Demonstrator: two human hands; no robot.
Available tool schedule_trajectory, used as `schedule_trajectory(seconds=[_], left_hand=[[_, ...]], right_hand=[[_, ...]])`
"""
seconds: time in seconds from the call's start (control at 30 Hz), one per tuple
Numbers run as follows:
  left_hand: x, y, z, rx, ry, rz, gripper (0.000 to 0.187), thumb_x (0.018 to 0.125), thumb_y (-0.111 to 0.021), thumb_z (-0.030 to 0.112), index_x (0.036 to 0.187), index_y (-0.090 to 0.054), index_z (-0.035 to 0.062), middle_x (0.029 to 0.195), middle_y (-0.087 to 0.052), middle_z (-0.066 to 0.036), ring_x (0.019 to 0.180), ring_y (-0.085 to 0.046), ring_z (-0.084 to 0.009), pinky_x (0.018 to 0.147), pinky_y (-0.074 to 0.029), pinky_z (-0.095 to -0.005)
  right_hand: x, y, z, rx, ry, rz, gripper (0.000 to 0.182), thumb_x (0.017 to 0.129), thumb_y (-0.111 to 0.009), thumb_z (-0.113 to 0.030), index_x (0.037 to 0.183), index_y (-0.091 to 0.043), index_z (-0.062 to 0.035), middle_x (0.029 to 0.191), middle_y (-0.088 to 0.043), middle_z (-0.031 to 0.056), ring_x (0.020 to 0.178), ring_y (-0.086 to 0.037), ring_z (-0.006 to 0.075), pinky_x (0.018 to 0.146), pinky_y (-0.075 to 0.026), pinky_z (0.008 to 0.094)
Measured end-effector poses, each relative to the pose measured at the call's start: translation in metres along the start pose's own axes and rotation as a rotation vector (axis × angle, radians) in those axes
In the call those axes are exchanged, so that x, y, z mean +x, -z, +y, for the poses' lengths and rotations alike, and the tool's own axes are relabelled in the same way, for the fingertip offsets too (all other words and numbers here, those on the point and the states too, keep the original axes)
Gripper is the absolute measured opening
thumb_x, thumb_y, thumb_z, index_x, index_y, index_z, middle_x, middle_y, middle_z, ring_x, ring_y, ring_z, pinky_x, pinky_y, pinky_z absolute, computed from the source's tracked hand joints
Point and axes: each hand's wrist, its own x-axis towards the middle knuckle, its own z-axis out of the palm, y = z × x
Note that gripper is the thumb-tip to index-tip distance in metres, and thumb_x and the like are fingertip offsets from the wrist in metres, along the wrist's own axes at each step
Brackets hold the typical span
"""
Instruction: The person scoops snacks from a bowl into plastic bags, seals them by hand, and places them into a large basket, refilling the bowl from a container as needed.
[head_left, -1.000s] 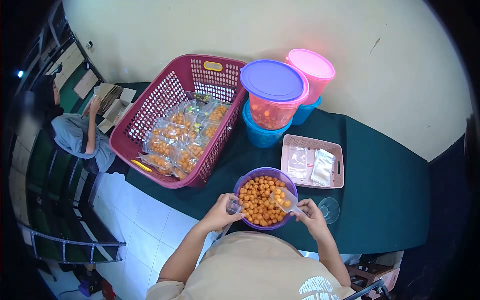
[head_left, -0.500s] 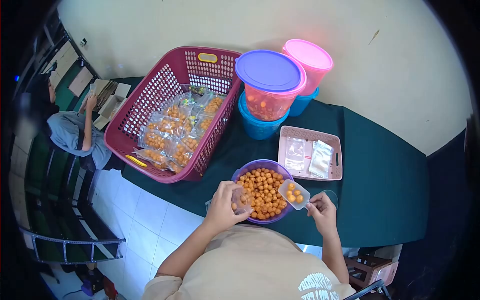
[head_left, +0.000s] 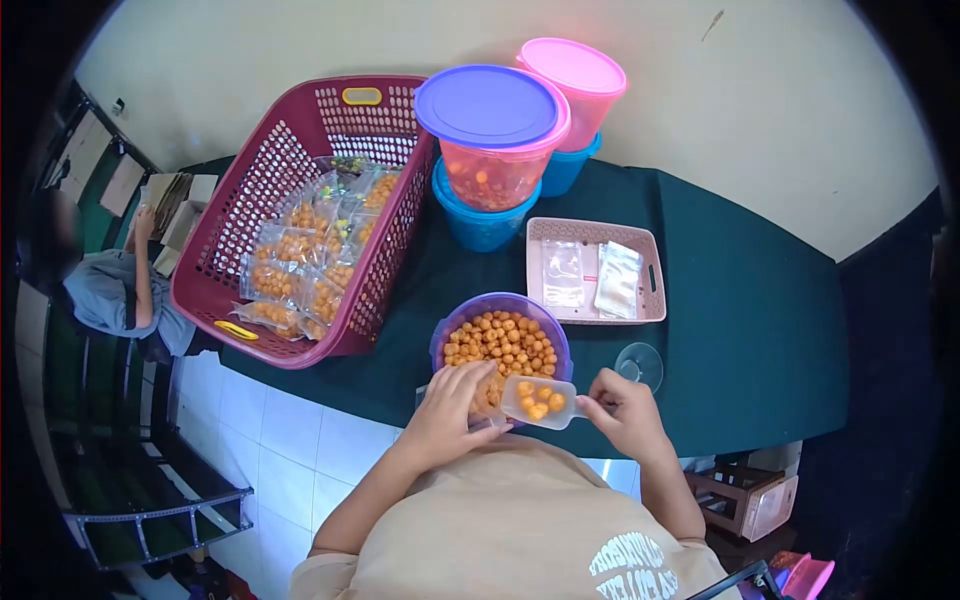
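My left hand (head_left: 450, 415) pinches a small clear plastic bag (head_left: 487, 402) over the near left side of a purple bowl (head_left: 439, 348). Round orange snack balls (head_left: 512, 342) fill much of that bowl. Between thumb and fingers, my right hand (head_left: 630, 418) grips the handle of a whitish scoop (head_left: 564, 402). Several orange balls lie in the scoop, and its front edge is right at the bag's mouth. Just beyond my right hand, a clear round dish (head_left: 640, 366) rests on the dark green tablecloth.
A pink tray (head_left: 590, 316) holds clear bags (head_left: 618, 280). The maroon basket (head_left: 190, 270) at left contains several filled snack bags (head_left: 300, 245). Stacked lidded tubs (head_left: 490, 190) stand against the wall. A person (head_left: 120, 290) in grey sits at far left. A brown crate (head_left: 725, 500) is below the table.
The loaded scoop has moved left, from over the bowl's right side to the bag's mouth. My view has shifted, so the table things appear further left and higher.
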Motion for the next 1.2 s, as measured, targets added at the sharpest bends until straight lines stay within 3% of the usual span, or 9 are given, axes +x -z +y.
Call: schedule_trajectory(seconds=[0.07, 0.13, 0.2, 0.5, 0.8, 0.97, 1.2], left_hand=[[0.000, 0.000, 0.004, 0.000, -0.005, 0.077, 0.076, 0.076, -0.074, 0.033, 0.137, -0.040, 0.0032, 0.133, -0.046, -0.018, 0.126, -0.040, -0.0350, 0.108, -0.028, -0.0471], [0.001, -0.001, 0.002, 0.051, -0.038, 0.074, 0.077, 0.075, -0.074, 0.033, 0.137, -0.040, 0.0028, 0.132, -0.047, -0.018, 0.124, -0.041, -0.0348, 0.107, -0.028, -0.0470], [0.001, -0.002, 0.002, 0.100, -0.068, 0.071, 0.077, 0.075, -0.075, 0.033, 0.137, -0.040, 0.0023, 0.130, -0.048, -0.018, 0.123, -0.041, -0.0346, 0.106, -0.029, -0.0469], [0.008, 0.001, 0.011, 0.108, -0.051, 0.036, 0.081, 0.073, -0.076, 0.029, 0.139, -0.037, 0.0035, 0.132, -0.044, -0.019, 0.125, -0.038, -0.0363, 0.106, -0.028, -0.0468], [0.024, 0.013, 0.015, 0.034, -0.038, 0.003, 0.080, 0.075, -0.074, 0.027, 0.140, -0.035, 0.0033, 0.134, -0.042, -0.019, 0.126, -0.037, -0.0351, 0.107, -0.027, -0.0472], [0.029, 0.009, 0.015, -0.093, -0.027, -0.016, 0.081, 0.073, -0.074, 0.022, 0.140, -0.034, 0.0026, 0.134, -0.040, -0.020, 0.126, -0.037, -0.0369, 0.109, -0.028, -0.0461], [0.034, 0.010, 0.015, -0.102, -0.017, -0.016, 0.084, 0.072, -0.075, 0.019, 0.141, -0.032, 0.0023, 0.134, -0.040, -0.020, 0.127, -0.037, -0.0369, 0.109, -0.028, -0.0452]], right_hand=[[0.004, -0.001, -0.006, -0.107, -0.094, -0.110, 0.025, 0.085, -0.068, -0.023, 0.080, -0.055, -0.0026, 0.065, -0.062, 0.0118, 0.059, -0.063, 0.0226, 0.052, -0.046, 0.0327], [0.010, -0.006, -0.003, -0.086, -0.102, -0.094, 0.024, 0.086, -0.066, -0.024, 0.078, -0.055, -0.0045, 0.065, -0.063, 0.0107, 0.059, -0.062, 0.0249, 0.058, -0.045, 0.0349], [0.015, -0.008, -0.004, -0.409, 0.134, -0.010, 0.021, 0.085, -0.066, -0.022, 0.077, -0.055, -0.0069, 0.064, -0.062, 0.0081, 0.058, -0.059, 0.0259, 0.064, -0.041, 0.0356], [0.035, -0.005, -0.015, -0.465, 0.324, 0.116, 0.017, 0.079, -0.070, -0.016, 0.075, -0.055, -0.0088, 0.061, -0.060, 0.0056, 0.055, -0.056, 0.0257, 0.064, -0.037, 0.0367], [0.054, 0.014, -0.023, -0.508, 0.387, 0.110, 0.018, 0.078, -0.071, -0.017, 0.078, -0.055, -0.0080, 0.062, -0.063, 0.0056, 0.055, -0.057, 0.0245, 0.063, -0.037, 0.0358], [0.060, 0.022, -0.034, -0.578, 0.506, 0.133, 0.018, 0.078, -0.071, -0.017, 0.079, -0.054, -0.0094, 0.057, -0.060, 0.0029, 0.053, -0.056, 0.0225, 0.061, -0.035, 0.0344], [0.063, 0.023, -0.039, -0.516, 0.511, 0.117, 0.020, 0.077, -0.071, -0.017, 0.081, -0.053, -0.0097, 0.053, -0.056, 0.0033, 0.051, -0.055, 0.0232, 0.059, -0.034, 0.0344]])
